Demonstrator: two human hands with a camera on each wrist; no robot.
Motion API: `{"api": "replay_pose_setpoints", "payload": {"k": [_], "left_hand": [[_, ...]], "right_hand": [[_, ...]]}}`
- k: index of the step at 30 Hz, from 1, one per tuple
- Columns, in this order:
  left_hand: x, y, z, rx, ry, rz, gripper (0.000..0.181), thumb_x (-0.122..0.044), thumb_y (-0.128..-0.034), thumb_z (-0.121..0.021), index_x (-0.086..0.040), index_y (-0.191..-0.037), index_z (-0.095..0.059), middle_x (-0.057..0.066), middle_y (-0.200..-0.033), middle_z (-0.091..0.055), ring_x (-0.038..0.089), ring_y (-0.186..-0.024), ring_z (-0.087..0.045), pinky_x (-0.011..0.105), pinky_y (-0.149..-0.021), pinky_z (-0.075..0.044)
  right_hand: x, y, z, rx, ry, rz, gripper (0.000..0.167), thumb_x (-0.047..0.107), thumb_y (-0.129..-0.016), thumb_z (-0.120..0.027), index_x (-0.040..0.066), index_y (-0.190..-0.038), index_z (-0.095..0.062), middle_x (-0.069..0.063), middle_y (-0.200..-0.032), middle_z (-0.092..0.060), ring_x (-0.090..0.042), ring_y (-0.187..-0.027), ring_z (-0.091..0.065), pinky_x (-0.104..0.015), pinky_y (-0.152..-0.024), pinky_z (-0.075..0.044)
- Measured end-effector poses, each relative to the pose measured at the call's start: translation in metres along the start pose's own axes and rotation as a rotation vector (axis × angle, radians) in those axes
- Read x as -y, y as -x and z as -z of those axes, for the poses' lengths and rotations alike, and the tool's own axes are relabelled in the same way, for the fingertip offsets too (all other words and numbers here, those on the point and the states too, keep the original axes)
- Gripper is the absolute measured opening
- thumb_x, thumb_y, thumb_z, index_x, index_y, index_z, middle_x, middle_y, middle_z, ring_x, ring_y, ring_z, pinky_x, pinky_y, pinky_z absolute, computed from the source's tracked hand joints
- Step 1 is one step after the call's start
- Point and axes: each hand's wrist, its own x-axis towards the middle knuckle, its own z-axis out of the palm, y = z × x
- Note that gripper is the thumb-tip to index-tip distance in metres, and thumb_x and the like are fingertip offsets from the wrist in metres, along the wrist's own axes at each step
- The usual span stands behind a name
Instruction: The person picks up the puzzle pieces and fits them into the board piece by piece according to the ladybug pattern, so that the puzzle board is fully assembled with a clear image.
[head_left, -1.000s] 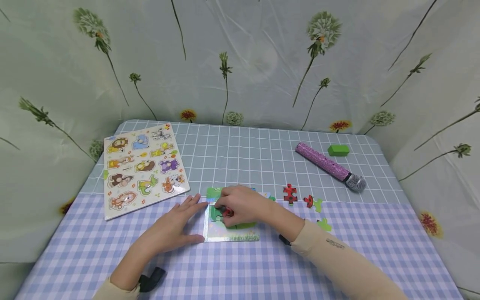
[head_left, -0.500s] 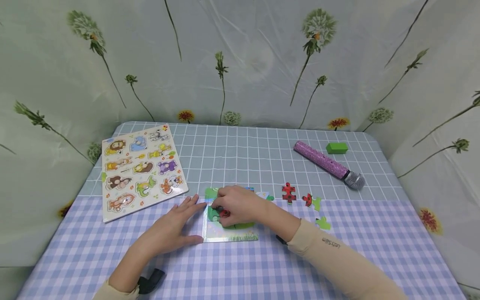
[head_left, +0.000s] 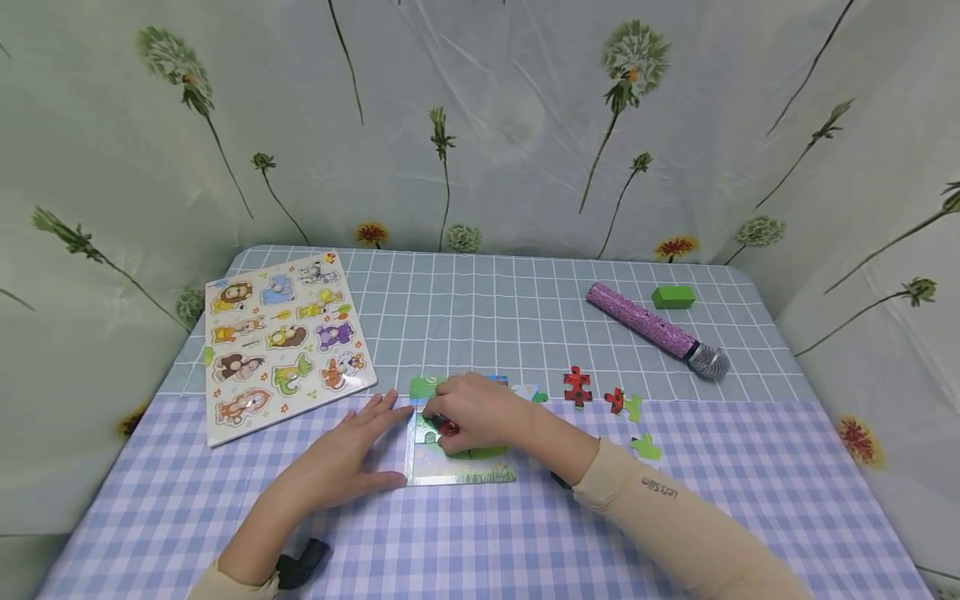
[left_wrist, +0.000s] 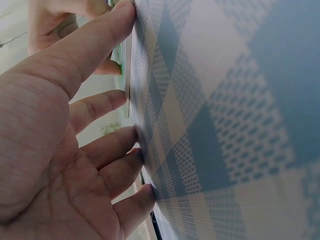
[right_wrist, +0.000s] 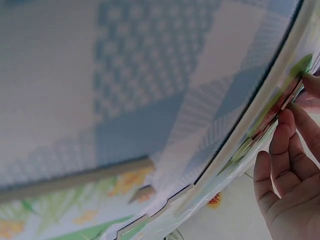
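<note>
A small jigsaw board (head_left: pixel 450 473) lies on the checked cloth, with green pieces in its left part. Over its middle, my right hand (head_left: pixel 483 410) pinches a red and dark puzzle piece (head_left: pixel 447 427); in the right wrist view the fingers of my right hand (right_wrist: pixel 295 175) meet that piece low at the board's surface. My left hand (head_left: pixel 348 457) is spread flat at the board's left edge, index fingertip and thumb tip against it. In the left wrist view, my left hand (left_wrist: pixel 75 140) has its fingertips on the cloth and board edge.
Loose red pieces (head_left: pixel 577 387) and green pieces (head_left: pixel 647 447) lie right of the board. Behind them are a pink glitter microphone (head_left: pixel 645 320) and a green block (head_left: pixel 673 297). An animal puzzle board (head_left: pixel 288 346) lies at the left.
The piece under my right hand has shifted and tilted slightly, with the fingers still on it. My left hand stays in place; the head view has moved a little.
</note>
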Motion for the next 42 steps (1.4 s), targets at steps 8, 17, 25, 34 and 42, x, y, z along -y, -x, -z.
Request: {"api": "replay_pose_setpoints", "payload": {"k": [8,17,25,34,42], "left_hand": [[0.001,-0.001,-0.001,0.000,-0.001,0.005,0.089,-0.045,-0.0866,-0.089,-0.018,-0.161,-0.050,0.021,-0.174,-0.035,0.047,-0.160,-0.034,0.072,-0.126,-0.030],[0.002,-0.001,-0.002,0.003,-0.002,0.008,0.089,-0.046,-0.0868,-0.088,-0.019,-0.162,-0.050,0.019,-0.175,-0.034,0.047,-0.161,-0.032,0.072,-0.127,-0.029],[0.001,-0.001,-0.002,0.003,0.008,0.007,0.088,-0.046,-0.0874,-0.088,-0.019,-0.162,-0.049,0.019,-0.175,-0.033,0.047,-0.161,-0.032,0.072,-0.127,-0.028],[0.002,0.000,-0.002,0.007,-0.004,0.017,0.089,-0.047,-0.0871,-0.088,-0.020,-0.162,-0.049,0.018,-0.175,-0.034,0.046,-0.161,-0.032,0.071,-0.127,-0.029],[0.000,0.000,-0.002,-0.009,-0.009,0.018,0.090,-0.047,-0.0853,-0.089,-0.020,-0.161,-0.050,0.018,-0.174,-0.035,0.047,-0.160,-0.034,0.070,-0.127,-0.031]], "right_hand": [[-0.001,0.000,-0.002,0.017,-0.006,-0.020,0.036,0.030,-0.093,-0.078,0.015,-0.126,-0.079,0.002,-0.111,-0.076,-0.008,-0.089,-0.060,-0.030,-0.087,-0.058],[-0.003,0.001,-0.003,0.002,-0.025,-0.005,0.035,0.033,-0.097,-0.081,0.015,-0.127,-0.079,0.002,-0.105,-0.073,-0.008,-0.086,-0.058,-0.024,-0.082,-0.055],[-0.001,0.003,0.000,0.018,-0.053,-0.030,0.037,0.034,-0.097,-0.082,0.015,-0.129,-0.078,0.002,-0.110,-0.074,-0.011,-0.097,-0.067,-0.028,-0.092,-0.059],[-0.002,0.008,0.001,0.011,-0.054,-0.015,0.040,0.036,-0.098,-0.081,0.016,-0.133,-0.076,0.003,-0.106,-0.072,-0.009,-0.088,-0.061,-0.027,-0.085,-0.058],[-0.014,0.026,0.017,-0.016,-0.107,-0.067,0.036,0.034,-0.101,-0.076,0.016,-0.133,-0.076,0.001,-0.105,-0.072,-0.012,-0.090,-0.064,-0.030,-0.087,-0.058]]}}
